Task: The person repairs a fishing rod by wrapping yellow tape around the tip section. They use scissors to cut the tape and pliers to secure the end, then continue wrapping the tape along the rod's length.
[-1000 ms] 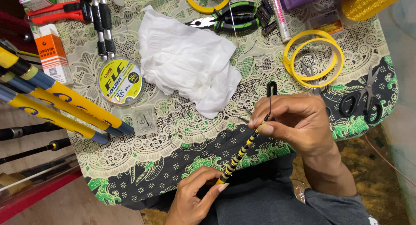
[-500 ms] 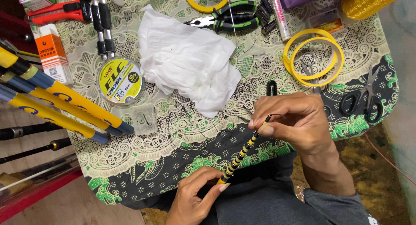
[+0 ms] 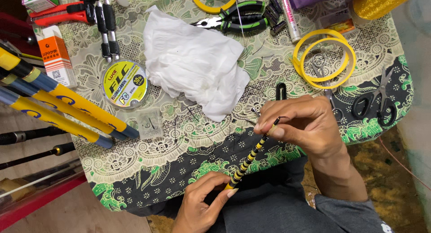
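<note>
Below, lace-patterned green tablecloth cluttered with tools; both hands, left and right, pinch striped rod.

Both hands hold a thin black-and-yellow striped rod tilted over the surface edge: right hand pinches upper tip, left hand grips lower end. Crumpled white tissue near; line spool beside it.
</note>
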